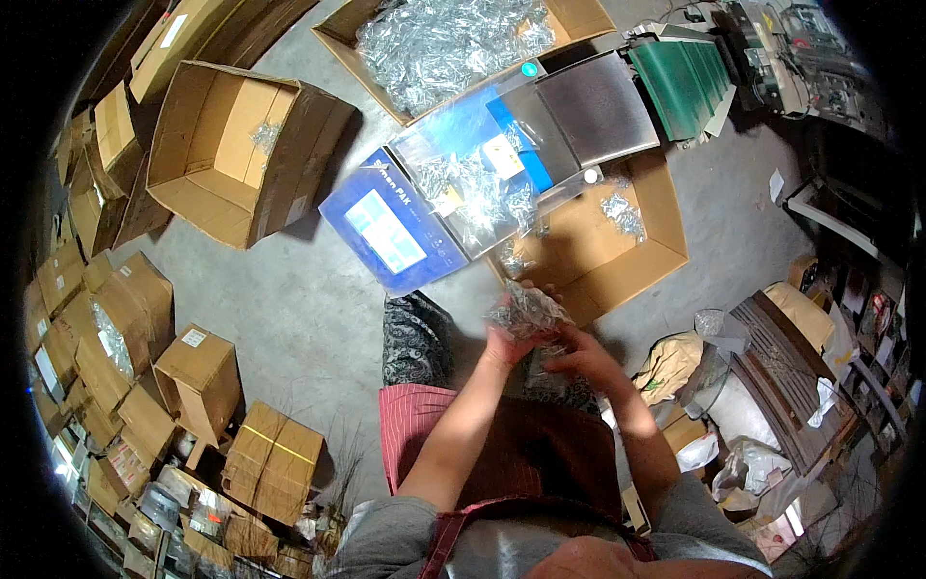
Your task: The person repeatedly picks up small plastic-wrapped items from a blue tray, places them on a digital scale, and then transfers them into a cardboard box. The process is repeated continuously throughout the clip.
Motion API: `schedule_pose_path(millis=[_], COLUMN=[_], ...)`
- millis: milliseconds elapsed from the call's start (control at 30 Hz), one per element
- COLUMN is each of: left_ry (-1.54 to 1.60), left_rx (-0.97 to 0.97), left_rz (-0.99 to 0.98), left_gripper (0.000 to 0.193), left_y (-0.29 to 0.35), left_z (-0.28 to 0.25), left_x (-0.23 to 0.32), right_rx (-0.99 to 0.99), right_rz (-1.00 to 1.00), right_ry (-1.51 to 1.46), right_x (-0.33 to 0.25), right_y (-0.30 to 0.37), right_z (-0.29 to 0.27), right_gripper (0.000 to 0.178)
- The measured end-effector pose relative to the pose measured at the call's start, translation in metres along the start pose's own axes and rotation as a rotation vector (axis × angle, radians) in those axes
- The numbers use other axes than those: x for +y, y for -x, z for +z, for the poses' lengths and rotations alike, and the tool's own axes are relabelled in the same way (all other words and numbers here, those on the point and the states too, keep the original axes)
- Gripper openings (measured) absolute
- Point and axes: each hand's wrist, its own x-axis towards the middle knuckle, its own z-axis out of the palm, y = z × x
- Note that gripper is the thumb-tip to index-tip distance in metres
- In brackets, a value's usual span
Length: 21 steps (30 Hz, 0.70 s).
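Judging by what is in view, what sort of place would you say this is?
Probably a packing workshop or storeroom: a large open carton is heaped with small clear packets, a green conveyor belt runs close by, and brown cardboard boxes crowd the left side.

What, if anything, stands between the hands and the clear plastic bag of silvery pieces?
Nothing visible: the left hand holds the clear plastic bag of silvery pieces, with the right hand close at its right side.

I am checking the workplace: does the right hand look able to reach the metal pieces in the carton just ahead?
Probably yes: the carton is open above the metal pieces, though the right hand seems busy with a clear bag.
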Motion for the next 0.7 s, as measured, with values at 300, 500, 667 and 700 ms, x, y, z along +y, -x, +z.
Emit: schedule_pose_path(millis=[300,500,667,700], left_ry=[-1.124,-1.236,-1.216,-1.23], left_rx=[0.183,0.23,0.226,0.228], left_rz=[0.293,0.246,0.15,0.135], left_gripper=[0.055,0.055,0.043,0.041], left_y=[0.052,0.059,0.052,0.051], left_z=[0.051,0.051,0.051,0.051], left_x=[-0.039,-0.035,-0.037,-0.041], right_rx=[0.478,0.419,0.343,0.34], right_rz=[-0.235,-0.578,-0.609,-0.6], right_ry=[0.188,-0.123,-0.196,-0.17], right_x=[-0.087,-0.147,-0.171,-0.171], right_y=[0.001,-0.028,-0.036,-0.039], right_z=[-0.078,-0.064,-0.04,-0.041], right_gripper=[0.032,0.034,0.039,0.04])
